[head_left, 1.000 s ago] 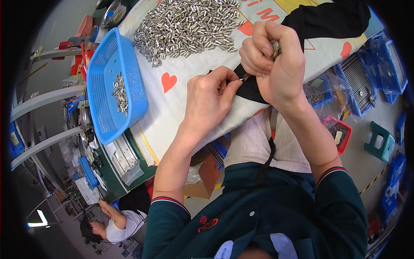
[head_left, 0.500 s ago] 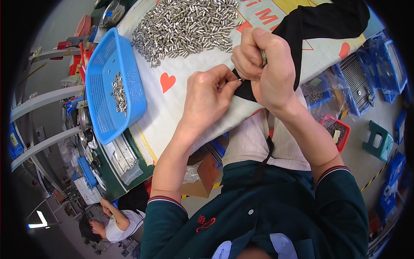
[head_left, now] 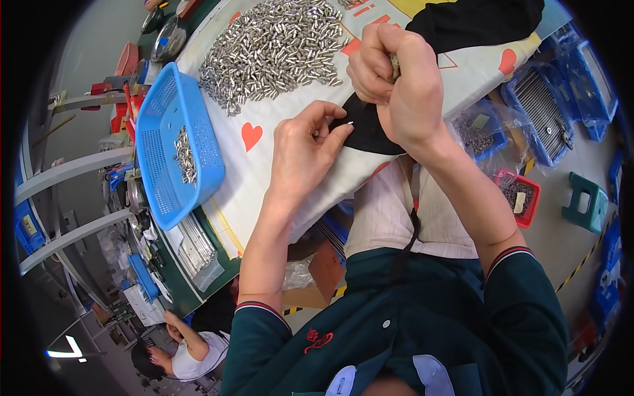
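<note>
My left hand (head_left: 297, 148) is closed in a pinch, with a small silver metal pin (head_left: 351, 123) at the thumb tip. Another bit of metal glints among its curled fingers. My right hand (head_left: 406, 89) makes a fist over a black cloth (head_left: 364, 129) by the table's near edge. A tan, stubby end (head_left: 395, 66) pokes out of this fist; the rest of it is hidden. Beyond both hands lies a large heap of short silver metal pins (head_left: 274, 49). A blue perforated basket (head_left: 210, 155) to the left holds several more.
A light cloth with red hearts (head_left: 264, 168) covers the table. More black fabric (head_left: 475, 26) lies at the far right. Bundled metal rods (head_left: 196, 247) rest on the left. Right of the table are blue trays (head_left: 538, 122), a red bin (head_left: 528, 214) and a green stool (head_left: 584, 203). Another person (head_left: 198, 353) sits lower left.
My left hand has drawn left, away from my right fist, and the metal pin now shows at its thumb. My right fist has shifted slightly up and left. The view has shifted a little.
</note>
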The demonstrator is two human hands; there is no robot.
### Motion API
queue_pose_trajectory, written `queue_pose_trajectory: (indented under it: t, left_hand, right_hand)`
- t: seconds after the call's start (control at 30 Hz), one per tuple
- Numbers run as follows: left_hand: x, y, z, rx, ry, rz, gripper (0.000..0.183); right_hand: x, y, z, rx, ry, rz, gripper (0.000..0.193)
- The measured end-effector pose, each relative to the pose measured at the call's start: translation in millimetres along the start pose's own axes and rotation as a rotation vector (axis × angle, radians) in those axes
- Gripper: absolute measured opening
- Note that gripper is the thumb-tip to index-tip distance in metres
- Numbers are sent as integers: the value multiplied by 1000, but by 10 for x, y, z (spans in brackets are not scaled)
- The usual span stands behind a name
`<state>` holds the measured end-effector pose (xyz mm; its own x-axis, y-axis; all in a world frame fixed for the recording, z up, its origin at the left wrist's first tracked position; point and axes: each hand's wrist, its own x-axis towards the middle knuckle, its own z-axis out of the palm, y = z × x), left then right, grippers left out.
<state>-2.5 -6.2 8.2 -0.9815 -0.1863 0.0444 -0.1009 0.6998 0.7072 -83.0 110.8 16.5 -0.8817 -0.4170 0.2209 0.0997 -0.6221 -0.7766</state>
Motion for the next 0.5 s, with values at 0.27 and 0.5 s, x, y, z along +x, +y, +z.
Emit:
queue_pose_trajectory:
  t: [0.27, 0.5]
  left_hand:
    - [-24, -13, -14, 152, 34, 294, 6]
    - [24, -101, -220, -1292, -174, -247, 6]
  right_hand:
    - [-5, 53, -1, -7, 18, -11, 32]
    - [-14, 87, -27, 15, 11, 17, 35]
